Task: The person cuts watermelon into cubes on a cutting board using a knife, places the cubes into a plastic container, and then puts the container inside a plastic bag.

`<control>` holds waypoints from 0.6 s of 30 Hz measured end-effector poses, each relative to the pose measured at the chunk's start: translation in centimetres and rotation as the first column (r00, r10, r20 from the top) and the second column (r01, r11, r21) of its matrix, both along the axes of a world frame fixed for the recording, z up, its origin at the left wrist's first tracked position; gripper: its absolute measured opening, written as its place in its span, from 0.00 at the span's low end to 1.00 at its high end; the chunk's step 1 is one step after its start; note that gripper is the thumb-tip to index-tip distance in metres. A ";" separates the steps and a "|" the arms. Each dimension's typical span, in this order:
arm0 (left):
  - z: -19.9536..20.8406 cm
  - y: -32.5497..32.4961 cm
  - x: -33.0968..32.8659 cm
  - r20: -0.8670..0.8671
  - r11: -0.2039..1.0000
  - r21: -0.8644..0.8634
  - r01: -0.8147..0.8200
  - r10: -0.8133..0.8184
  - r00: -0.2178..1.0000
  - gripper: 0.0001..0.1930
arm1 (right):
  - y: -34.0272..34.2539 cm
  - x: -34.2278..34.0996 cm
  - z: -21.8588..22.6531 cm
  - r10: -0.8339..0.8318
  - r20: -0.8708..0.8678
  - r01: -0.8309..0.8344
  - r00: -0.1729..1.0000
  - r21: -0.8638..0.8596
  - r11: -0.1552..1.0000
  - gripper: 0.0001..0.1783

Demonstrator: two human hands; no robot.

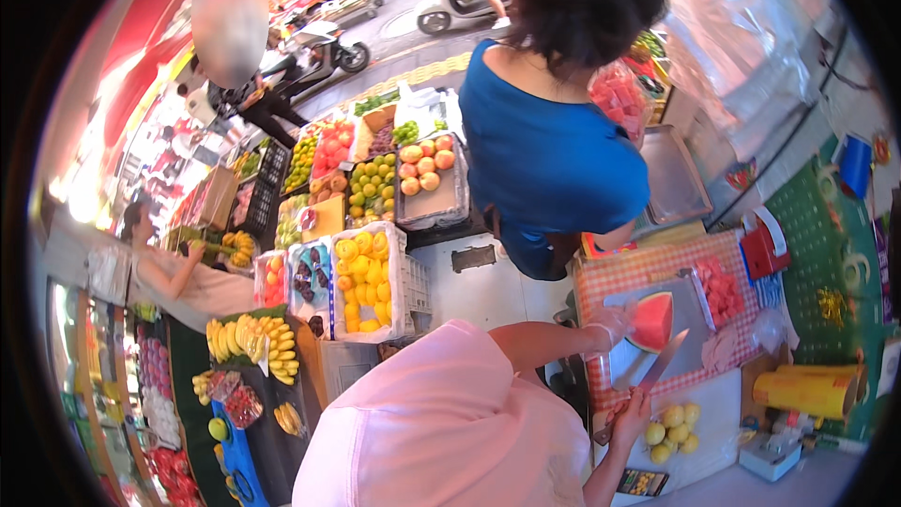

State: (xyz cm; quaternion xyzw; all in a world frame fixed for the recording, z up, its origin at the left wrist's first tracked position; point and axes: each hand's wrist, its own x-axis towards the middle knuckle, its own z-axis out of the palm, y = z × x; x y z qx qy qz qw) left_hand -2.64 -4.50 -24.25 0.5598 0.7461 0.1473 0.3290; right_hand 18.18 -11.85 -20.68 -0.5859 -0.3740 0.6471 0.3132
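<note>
Bench work at a fruit stall, seen from above. Left grip (610, 327), in a thin clear glove, is resting against the rind side of a large watermelon piece (651, 321); its fingers are partly hiding behind the fruit, so cannot tell whether they are closing on it or only bracing it. The piece is sitting on a grey tray (693, 357), cut red face turned away from that grip. Right grip (631, 415), bare, is clamping firmly round the handle of a long knife (664, 361). Blade is slanting upward just beside the cut face; contact with the flesh cannot be told.

A red-and-white checked cloth (595, 280) is covering the upper part of the bench (727, 413). Cut watermelon chunks (720, 293) are lying beyond the large piece, near a red box-shaped device (765, 249). Pale yellow round fruits (674, 432) are clustering near the right grip, with a phone (644, 482) lying below them. A yellow roll (805, 392) is lying at the far side.

Co-worker in a blue top (554, 164) is standing close by, a clear bag of red chunks (619, 99) showing in front of them. Bananas (251, 338) and a crate of yellow fruit (410, 286) are standing well apart, behind.
</note>
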 end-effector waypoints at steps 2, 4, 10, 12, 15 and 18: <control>-1.1 -1.1 0.5 -0.030 0.996 0.086 0.022 -0.020 0.999 0.21 | 0.6 -0.9 0.1 0.008 -0.020 -0.007 1.000 0.021 1.000 0.14; -1.0 -1.0 1.0 0.026 0.999 -0.011 -0.051 0.051 0.998 0.19 | 1.5 -1.0 1.1 0.046 -0.004 -0.046 0.999 -0.008 0.999 0.15; -5.4 -1.4 2.6 -0.020 0.998 0.041 -0.044 0.045 0.999 0.18 | 3.7 -1.8 -1.1 -0.011 0.449 -0.167 0.894 0.356 0.920 0.17; -6.3 -1.8 1.7 -0.095 0.994 0.088 -0.061 0.069 0.993 0.18 | 4.3 -3.9 -0.1 0.018 0.522 -0.230 0.853 0.344 0.911 0.16; -6.3 0.2 2.7 -0.193 0.986 0.163 -0.040 0.072 0.979 0.25 | 5.9 -4.0 -0.1 -0.039 0.569 -0.199 0.822 0.349 0.916 0.19; -5.6 0.8 3.6 -0.201 0.997 0.076 0.016 -0.001 0.980 0.31 | 6.3 -3.4 0.8 -0.014 0.514 -0.144 0.858 0.266 0.953 0.19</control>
